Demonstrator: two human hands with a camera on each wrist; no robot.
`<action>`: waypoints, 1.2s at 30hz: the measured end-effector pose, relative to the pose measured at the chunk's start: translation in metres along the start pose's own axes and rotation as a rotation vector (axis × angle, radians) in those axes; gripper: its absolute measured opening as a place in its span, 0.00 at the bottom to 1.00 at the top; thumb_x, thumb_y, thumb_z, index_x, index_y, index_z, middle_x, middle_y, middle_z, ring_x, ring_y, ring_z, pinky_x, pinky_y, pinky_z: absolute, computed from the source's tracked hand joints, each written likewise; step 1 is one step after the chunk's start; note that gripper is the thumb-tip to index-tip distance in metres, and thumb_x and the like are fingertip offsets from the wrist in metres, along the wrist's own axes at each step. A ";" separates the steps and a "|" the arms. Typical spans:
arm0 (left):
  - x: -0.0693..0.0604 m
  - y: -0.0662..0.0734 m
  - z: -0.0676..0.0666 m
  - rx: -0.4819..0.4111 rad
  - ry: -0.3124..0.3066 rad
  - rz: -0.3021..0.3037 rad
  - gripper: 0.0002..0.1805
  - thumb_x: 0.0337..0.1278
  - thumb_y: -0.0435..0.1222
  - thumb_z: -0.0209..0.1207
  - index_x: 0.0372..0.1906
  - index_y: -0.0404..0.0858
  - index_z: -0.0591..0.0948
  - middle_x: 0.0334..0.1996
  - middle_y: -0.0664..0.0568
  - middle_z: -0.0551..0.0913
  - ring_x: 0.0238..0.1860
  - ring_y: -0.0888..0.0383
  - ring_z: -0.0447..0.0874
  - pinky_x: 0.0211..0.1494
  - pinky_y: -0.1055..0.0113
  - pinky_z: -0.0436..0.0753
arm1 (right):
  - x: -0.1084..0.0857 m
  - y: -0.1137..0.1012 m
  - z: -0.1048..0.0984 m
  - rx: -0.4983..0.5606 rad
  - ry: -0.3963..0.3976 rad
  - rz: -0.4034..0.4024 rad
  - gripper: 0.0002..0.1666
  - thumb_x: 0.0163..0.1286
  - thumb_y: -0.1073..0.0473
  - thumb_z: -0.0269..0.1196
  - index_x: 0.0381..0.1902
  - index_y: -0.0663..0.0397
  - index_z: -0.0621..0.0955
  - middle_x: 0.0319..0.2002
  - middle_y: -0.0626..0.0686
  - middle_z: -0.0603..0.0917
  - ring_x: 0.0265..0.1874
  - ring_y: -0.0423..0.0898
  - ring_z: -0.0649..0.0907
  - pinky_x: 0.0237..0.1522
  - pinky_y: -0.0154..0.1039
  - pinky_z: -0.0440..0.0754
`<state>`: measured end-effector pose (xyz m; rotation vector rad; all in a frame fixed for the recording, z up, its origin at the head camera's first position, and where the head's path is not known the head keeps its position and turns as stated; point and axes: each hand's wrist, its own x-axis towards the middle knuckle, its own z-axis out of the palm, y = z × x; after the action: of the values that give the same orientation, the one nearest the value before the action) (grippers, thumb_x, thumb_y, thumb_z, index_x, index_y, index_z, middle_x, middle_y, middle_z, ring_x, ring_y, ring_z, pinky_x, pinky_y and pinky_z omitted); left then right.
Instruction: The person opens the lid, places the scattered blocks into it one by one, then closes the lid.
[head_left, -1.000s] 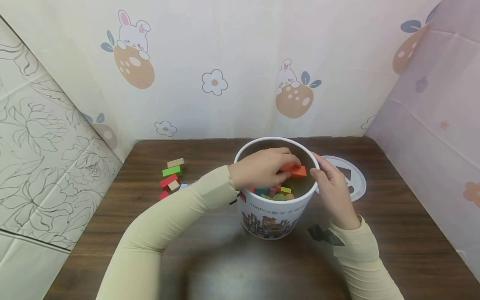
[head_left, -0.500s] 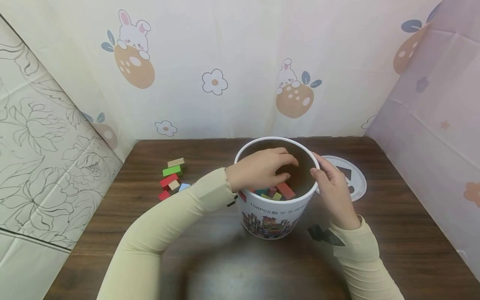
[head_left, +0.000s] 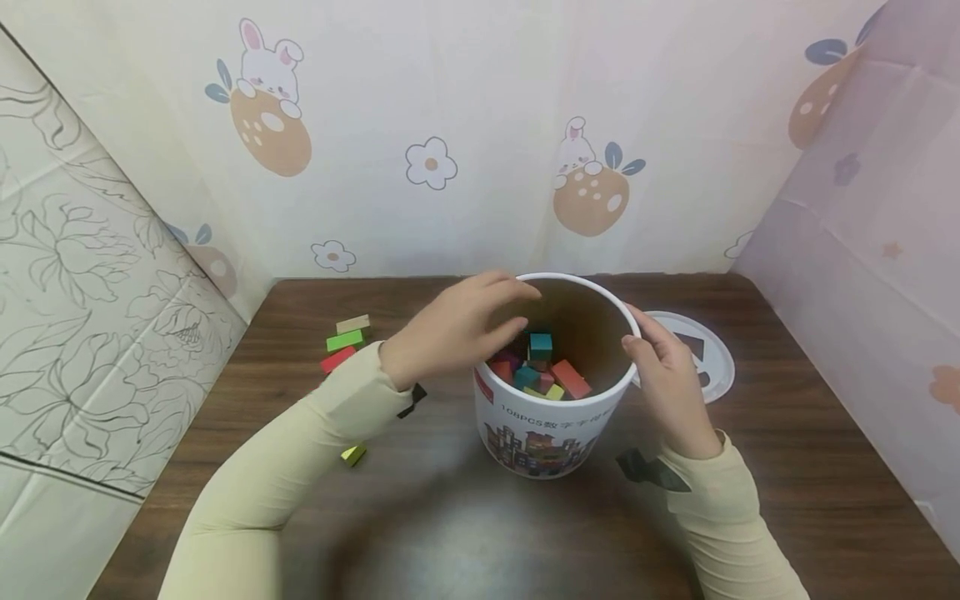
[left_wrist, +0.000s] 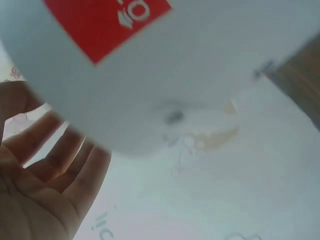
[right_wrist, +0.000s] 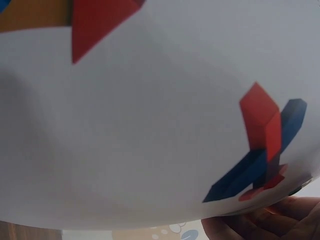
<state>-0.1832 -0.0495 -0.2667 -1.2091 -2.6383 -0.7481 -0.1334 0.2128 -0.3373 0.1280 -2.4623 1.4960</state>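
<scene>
A white printed bucket (head_left: 551, 425) stands upright with coloured blocks inside, among them a red block (head_left: 572, 379) and a teal block (head_left: 540, 345). My left hand (head_left: 461, 325) is over the bucket's left rim, fingers loosely bent and apart, with nothing in them. In the left wrist view, that hand (left_wrist: 50, 175) is beside the bucket wall (left_wrist: 150, 90). My right hand (head_left: 667, 375) grips the right rim, thumb on the near side of the edge. The right wrist view shows its fingers (right_wrist: 270, 220) low against the bucket wall (right_wrist: 150, 125).
A round white lid (head_left: 720, 367) lies right of the bucket, partly behind my right hand. On the left of the brown table (head_left: 420, 542) are a natural wood block (head_left: 353, 324), a green block (head_left: 345, 340), a red block (head_left: 338, 359) and a yellow-green block (head_left: 353, 454) nearer the front.
The orange-red block came out of my left hand's fingers and a red one lies in the bucket. Afterwards the left hand moved left to the rim. My right hand stayed put.
</scene>
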 end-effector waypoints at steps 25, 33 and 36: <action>-0.128 -0.079 0.014 0.211 -0.173 -0.414 0.19 0.60 0.41 0.64 0.49 0.32 0.78 0.41 0.45 0.80 0.37 0.54 0.79 0.43 0.59 0.81 | 0.000 0.000 0.000 0.014 -0.005 0.016 0.26 0.78 0.55 0.45 0.71 0.45 0.70 0.68 0.53 0.74 0.65 0.54 0.74 0.63 0.58 0.74; -0.159 -0.089 0.022 0.245 -0.229 -0.586 0.25 0.56 0.42 0.67 0.48 0.26 0.76 0.37 0.41 0.79 0.32 0.54 0.80 0.38 0.59 0.83 | 0.000 -0.001 0.000 0.032 -0.013 0.013 0.26 0.78 0.55 0.45 0.71 0.46 0.69 0.68 0.53 0.73 0.66 0.55 0.73 0.63 0.61 0.73; -0.169 -0.091 0.024 0.250 -0.244 -0.657 0.29 0.54 0.43 0.69 0.51 0.23 0.75 0.40 0.39 0.81 0.34 0.51 0.82 0.41 0.55 0.84 | 0.000 -0.001 0.000 0.032 -0.012 0.012 0.26 0.78 0.55 0.45 0.71 0.47 0.69 0.69 0.54 0.73 0.66 0.55 0.73 0.63 0.62 0.72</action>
<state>-0.1369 -0.2008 -0.3775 -0.3742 -3.2401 -0.3281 -0.1336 0.2123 -0.3369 0.1283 -2.4534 1.5450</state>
